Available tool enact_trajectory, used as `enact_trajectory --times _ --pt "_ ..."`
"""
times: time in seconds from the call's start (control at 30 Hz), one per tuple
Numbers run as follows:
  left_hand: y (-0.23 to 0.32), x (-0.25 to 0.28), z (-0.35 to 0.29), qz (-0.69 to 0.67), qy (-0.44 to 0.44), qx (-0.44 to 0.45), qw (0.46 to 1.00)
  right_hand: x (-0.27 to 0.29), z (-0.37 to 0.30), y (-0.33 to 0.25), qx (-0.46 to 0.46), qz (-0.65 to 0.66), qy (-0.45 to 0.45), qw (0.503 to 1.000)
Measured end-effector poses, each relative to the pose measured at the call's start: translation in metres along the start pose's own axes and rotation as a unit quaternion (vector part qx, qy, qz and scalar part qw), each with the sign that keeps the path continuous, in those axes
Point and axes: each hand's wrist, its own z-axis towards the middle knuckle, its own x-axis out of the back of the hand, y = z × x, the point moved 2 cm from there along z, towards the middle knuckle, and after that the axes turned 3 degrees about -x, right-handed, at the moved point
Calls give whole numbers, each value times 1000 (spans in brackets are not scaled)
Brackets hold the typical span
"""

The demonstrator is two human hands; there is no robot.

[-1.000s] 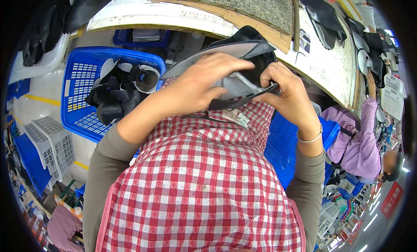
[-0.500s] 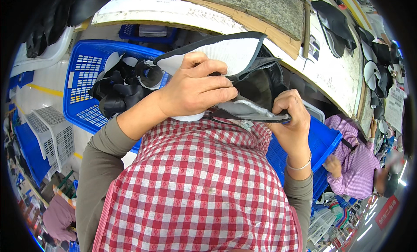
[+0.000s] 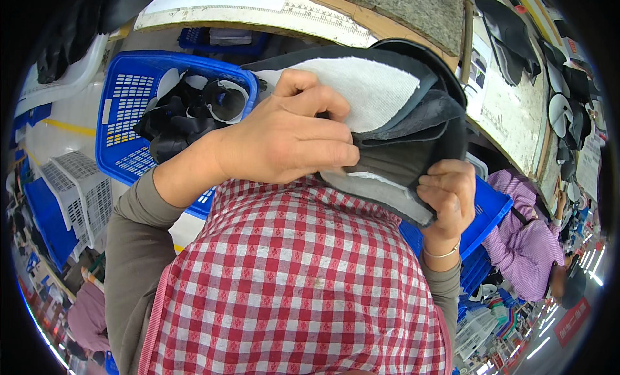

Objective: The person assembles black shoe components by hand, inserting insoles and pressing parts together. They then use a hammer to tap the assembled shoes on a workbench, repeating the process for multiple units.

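Note:
Between my two hands is a black shoe upper point(image 3: 445, 129) with a white fabric lining point(image 3: 361, 84), held up in front of my apron. My left hand point(image 3: 287, 129) is closed on its left side, fingers curled over the lining. My right hand point(image 3: 449, 194) pinches the lower right edge, where a grey strip of lining with a rough white rim shows. The upper is spread, so its dark inside is visible. Parts of its edge are hidden behind my fingers.
On the left stands a blue plastic basket point(image 3: 116, 116) with several black and white pieces in it. The worktable point(image 3: 510, 116) with a stone slab point(image 3: 394, 10) lies ahead. Blue crates point(image 3: 487, 213) stand at the right, near a person in a pink checked top point(image 3: 526, 233).
The shoe upper has been turned and opened wider, so its inside and rounded black far edge now show. My right hand has moved slightly down and right with its edge.

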Motion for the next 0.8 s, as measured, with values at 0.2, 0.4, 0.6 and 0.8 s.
enact_trajectory --times 0.2,0.4,0.6,0.8 --pt "3 2 6 22 46 -43 998 9 -4 -11 -2 -28 -6 1000" --pt "4 5 14 -23 0 -36 999 2 -7 -21 -46 -59 79 994" --pt "7 -1 18 -24 -13 -75 997 -7 -13 -14 -104 -29 150 983" --pt "9 -16 16 -79 -67 -3 995 -19 -36 15 -170 57 159 971"
